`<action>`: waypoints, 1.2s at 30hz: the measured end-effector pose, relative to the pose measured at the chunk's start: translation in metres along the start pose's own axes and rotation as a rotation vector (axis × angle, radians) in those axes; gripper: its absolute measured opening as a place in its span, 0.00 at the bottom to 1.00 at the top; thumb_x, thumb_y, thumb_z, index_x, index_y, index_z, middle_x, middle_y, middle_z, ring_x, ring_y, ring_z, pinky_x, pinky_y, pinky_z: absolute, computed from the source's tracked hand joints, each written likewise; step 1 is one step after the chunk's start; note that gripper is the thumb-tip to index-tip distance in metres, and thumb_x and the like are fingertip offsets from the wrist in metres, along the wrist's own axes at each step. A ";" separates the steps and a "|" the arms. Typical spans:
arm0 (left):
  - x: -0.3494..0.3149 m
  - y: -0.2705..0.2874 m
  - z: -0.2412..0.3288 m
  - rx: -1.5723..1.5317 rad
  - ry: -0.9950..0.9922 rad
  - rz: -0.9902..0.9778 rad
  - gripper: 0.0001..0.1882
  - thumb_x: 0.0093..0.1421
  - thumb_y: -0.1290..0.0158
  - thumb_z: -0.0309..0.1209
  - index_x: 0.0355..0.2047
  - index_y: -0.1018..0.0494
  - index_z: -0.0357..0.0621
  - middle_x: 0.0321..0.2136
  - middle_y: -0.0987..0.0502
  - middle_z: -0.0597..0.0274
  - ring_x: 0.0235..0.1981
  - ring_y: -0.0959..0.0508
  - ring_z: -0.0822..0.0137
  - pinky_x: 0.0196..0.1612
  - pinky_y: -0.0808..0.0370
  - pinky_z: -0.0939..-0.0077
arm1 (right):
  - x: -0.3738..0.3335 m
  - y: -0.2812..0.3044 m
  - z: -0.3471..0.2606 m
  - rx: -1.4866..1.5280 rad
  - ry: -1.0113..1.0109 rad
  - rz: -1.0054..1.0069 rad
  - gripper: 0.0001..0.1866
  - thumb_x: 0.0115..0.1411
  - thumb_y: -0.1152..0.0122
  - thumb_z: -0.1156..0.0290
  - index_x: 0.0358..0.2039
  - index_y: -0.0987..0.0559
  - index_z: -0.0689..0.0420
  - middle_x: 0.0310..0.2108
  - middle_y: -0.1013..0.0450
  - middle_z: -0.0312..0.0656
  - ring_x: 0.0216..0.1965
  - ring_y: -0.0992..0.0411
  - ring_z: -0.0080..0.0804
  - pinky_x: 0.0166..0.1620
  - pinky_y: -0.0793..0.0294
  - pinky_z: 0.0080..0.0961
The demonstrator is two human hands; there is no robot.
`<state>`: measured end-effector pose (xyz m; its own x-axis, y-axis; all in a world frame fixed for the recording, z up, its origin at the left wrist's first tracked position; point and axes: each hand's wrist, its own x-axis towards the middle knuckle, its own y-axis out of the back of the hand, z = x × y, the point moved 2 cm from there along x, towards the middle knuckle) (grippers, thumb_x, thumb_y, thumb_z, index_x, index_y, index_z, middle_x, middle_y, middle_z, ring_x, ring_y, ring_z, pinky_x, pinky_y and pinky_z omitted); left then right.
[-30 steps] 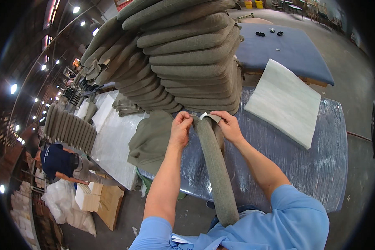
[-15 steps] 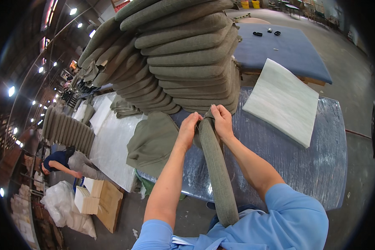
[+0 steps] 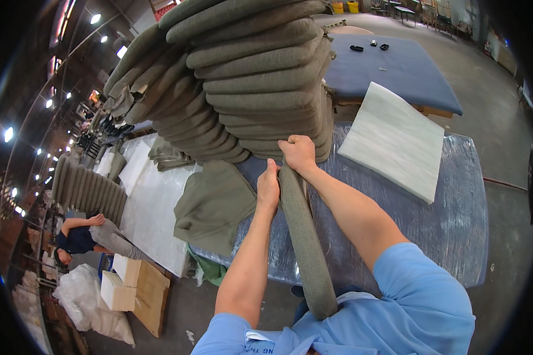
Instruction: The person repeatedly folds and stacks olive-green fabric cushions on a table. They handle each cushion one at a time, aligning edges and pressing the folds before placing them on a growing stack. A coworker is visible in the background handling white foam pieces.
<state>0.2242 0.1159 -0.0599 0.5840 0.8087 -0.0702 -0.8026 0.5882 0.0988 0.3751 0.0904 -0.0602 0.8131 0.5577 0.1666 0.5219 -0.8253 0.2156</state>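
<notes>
A grey-green fabric cushion (image 3: 307, 248) stands on its narrow edge, running from my chest out to my hands over the plastic-wrapped table. My left hand (image 3: 267, 188) is closed on the cushion's far end from the left side, thumb pointing up. My right hand (image 3: 299, 152) is curled in a pinch at the far top corner of the same cushion; its fingertips and what exactly they grip are hidden. Left of my left hand lies a loose grey-green fabric cover (image 3: 213, 204). A tall stack of matching cushions (image 3: 266, 100) rises just beyond both hands.
A white foam pad (image 3: 394, 142) lies on the wrapped blue table (image 3: 456, 219) at the right. Behind it is another blue-topped table (image 3: 391, 68) with small black items. At the left, a co-worker (image 3: 80, 236) is near white blocks (image 3: 119, 284) and a plastic bag (image 3: 89, 302).
My right hand has risen and moved slightly left and away from me, from beside my left hand to above it. The left hand has slid a little lower. The co-worker has drawn an arm back.
</notes>
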 end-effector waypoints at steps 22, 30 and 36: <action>-0.030 0.059 -0.012 -0.141 -0.111 -0.393 0.33 0.68 0.44 0.23 0.72 0.37 0.38 0.71 0.33 0.55 0.67 0.29 0.66 0.70 0.36 0.71 | -0.024 0.032 0.033 0.693 -0.316 -0.786 0.23 0.66 0.29 0.62 0.53 0.20 0.66 0.44 0.20 0.37 0.44 0.24 0.26 0.55 0.26 0.27; -0.032 0.046 -0.008 0.110 -0.323 -0.172 0.28 0.66 0.43 0.21 0.67 0.29 0.39 0.66 0.28 0.57 0.62 0.24 0.62 0.65 0.28 0.67 | -0.026 0.025 0.052 0.597 -0.011 -0.391 0.08 0.71 0.36 0.68 0.42 0.14 0.58 0.38 0.20 0.29 0.42 0.27 0.18 0.49 0.29 0.21; -0.048 0.027 -0.011 0.353 -0.498 -0.048 0.26 0.65 0.43 0.23 0.65 0.27 0.40 0.62 0.25 0.54 0.60 0.23 0.60 0.63 0.26 0.65 | -0.048 0.003 0.039 0.782 -0.174 -0.342 0.13 0.77 0.47 0.63 0.44 0.18 0.57 0.37 0.22 0.34 0.39 0.25 0.22 0.46 0.26 0.25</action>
<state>0.1729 0.0932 -0.0652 0.6733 0.6335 0.3813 -0.7352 0.5189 0.4361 0.3479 0.0574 -0.1050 0.5740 0.8173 0.0505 0.7199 -0.4743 -0.5068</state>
